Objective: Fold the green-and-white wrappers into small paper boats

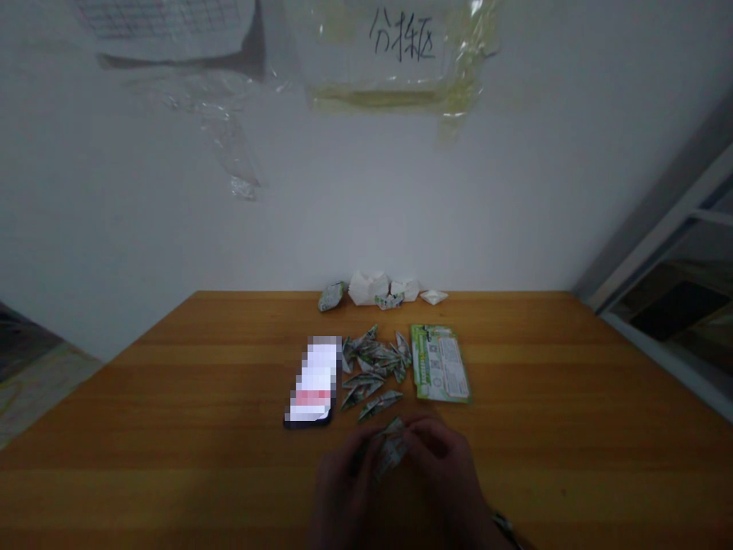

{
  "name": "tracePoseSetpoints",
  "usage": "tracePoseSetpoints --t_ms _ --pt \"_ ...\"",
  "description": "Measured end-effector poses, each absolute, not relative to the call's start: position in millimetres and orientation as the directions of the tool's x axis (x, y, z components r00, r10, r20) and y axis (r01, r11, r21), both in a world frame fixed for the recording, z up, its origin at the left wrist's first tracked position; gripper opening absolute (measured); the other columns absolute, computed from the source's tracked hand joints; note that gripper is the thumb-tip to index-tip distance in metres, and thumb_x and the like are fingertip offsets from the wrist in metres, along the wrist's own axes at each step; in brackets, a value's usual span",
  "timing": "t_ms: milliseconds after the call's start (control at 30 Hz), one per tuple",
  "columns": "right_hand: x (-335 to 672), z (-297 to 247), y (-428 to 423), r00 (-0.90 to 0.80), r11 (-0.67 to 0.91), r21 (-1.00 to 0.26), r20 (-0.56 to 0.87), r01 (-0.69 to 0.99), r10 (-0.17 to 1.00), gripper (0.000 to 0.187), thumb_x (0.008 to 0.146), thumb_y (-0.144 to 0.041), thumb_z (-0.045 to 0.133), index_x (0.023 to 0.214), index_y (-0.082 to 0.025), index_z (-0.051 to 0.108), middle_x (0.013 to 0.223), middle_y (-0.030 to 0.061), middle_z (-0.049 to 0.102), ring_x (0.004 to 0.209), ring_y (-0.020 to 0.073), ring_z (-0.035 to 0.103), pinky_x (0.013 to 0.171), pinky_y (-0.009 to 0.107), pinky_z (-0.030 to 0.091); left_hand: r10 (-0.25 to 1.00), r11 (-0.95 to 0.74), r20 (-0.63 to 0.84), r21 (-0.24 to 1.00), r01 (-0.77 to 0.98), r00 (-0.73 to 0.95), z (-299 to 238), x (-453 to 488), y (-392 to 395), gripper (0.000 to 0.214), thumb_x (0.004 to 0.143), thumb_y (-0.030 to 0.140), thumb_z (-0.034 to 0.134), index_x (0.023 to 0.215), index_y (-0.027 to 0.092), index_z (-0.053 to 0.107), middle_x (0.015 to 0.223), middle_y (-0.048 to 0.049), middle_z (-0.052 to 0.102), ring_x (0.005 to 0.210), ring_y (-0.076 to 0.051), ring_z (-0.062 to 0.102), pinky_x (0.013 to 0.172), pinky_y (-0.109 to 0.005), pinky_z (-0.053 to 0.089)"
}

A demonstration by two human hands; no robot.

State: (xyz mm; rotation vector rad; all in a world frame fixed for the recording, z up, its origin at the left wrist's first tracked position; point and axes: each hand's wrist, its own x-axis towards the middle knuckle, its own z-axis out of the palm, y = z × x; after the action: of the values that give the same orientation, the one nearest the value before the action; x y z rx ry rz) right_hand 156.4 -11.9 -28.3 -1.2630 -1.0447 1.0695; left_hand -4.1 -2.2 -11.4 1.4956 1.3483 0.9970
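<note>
Near the front of the wooden table, both hands are closed on a small folded piece of printed paper (392, 452), green and white. My left hand (347, 485) grips its left side, fingers curled. On the right side, the fingertips of my right hand (443, 458) pinch the paper's upper edge. Just beyond the hands lies a loose pile of folded paper pieces (375, 357), pointed and made of similar printed paper. To the right of that pile rests a flat green and white printed sheet or stack (440, 363).
A phone (314, 378) with a lit, blurred screen lies left of the pile. Along the wall stand white folded paper shapes (368, 289) and a printed folded piece (331, 296). A handwritten sign (401, 46) is taped to the wall above the table (544, 428).
</note>
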Motion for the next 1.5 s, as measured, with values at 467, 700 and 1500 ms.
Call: tracePoseSetpoints --t_ms 467,700,1500 --pt "153 -27 -13 0.275 -0.207 -0.972 -0.170 0.111 0.946 0.014 0.062 -0.021 0.075 0.053 -0.015 0.066 0.052 -0.0006 0.065 0.053 0.0160 0.060 0.051 0.022 0.045 0.988 -0.146 0.115 0.901 0.409 0.100 -11 -8 -7 0.022 0.083 0.023 0.055 0.092 0.028 0.074 0.088 -0.0001 0.080 0.079 -0.021 0.075 0.074 -0.026 0.058" --pt "158 -28 -13 0.271 -0.202 -0.953 -0.137 0.226 0.953 0.010 0.065 -0.018 0.071 0.056 -0.017 0.067 0.056 0.0000 0.067 0.057 0.0183 0.063 0.053 0.023 0.045 0.971 -0.230 0.181 0.883 0.410 0.155 -9 -9 -8 0.028 0.080 0.016 0.055 0.095 0.030 0.074 0.090 0.0014 0.080 0.080 -0.020 0.075 0.074 -0.022 0.057" --pt "164 -35 -8 0.095 -0.014 -0.977 0.007 0.214 0.995 0.030 0.079 -0.042 0.065 0.064 -0.016 0.071 0.060 0.0011 0.067 0.058 0.0159 0.060 0.053 0.021 0.044 0.974 -0.224 0.189 0.882 0.414 0.125 -13 -11 -8 0.023 0.083 0.028 0.056 0.096 0.030 0.075 0.090 -0.0012 0.080 0.080 -0.022 0.075 0.075 -0.025 0.058"
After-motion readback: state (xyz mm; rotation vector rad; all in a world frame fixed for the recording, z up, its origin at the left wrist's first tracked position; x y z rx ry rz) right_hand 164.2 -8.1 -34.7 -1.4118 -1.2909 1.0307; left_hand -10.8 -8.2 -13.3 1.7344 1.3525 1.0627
